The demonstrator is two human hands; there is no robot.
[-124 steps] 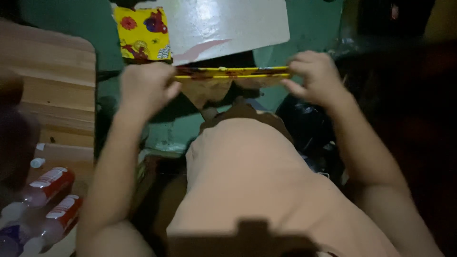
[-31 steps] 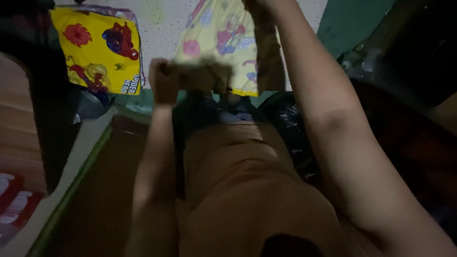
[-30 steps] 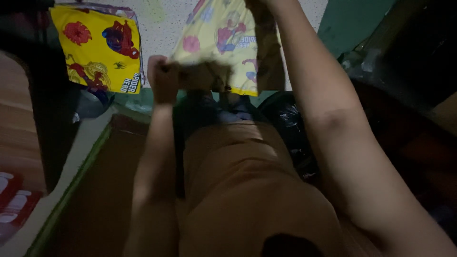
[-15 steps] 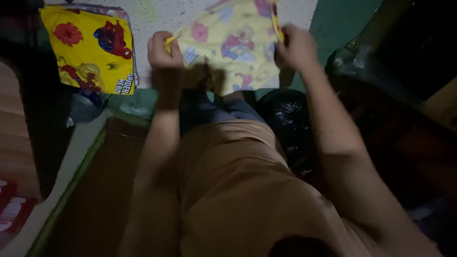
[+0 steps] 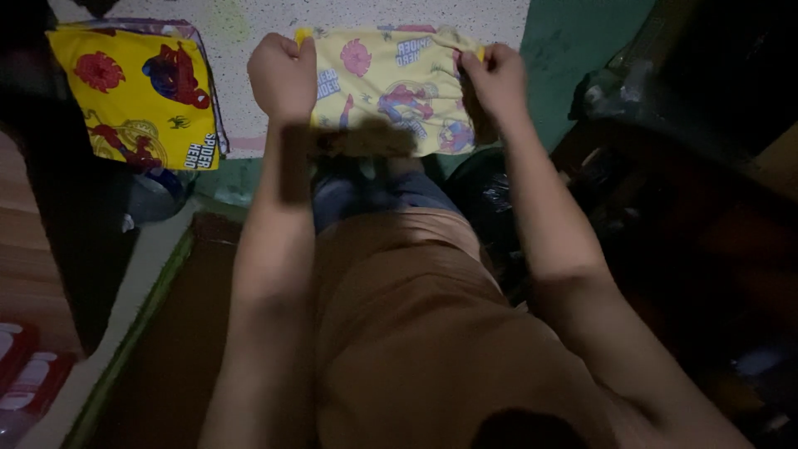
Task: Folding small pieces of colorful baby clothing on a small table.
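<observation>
A pale yellow cloth (image 5: 395,104) printed with red and blue cartoon figures lies spread on the speckled white table (image 5: 249,50). The left hand (image 5: 281,73) has its grip shut on the cloth's left edge, the right hand (image 5: 497,81) pinches the right edge; a brighter yellow folded piece (image 5: 137,96) lies well left

The view is dim, with most light falling toward twelve o'clock on the pale speckled white board (image 5: 258,50). My left hand (image 5: 281,73) throws a dark shadow on the pale yellow cartoon-print cloth (image 5: 391,87). From three to six o'clock everything sinks into near black. My brown shirt (image 5: 416,333) looks soft and grainy, with edges slightly smeared.
</observation>
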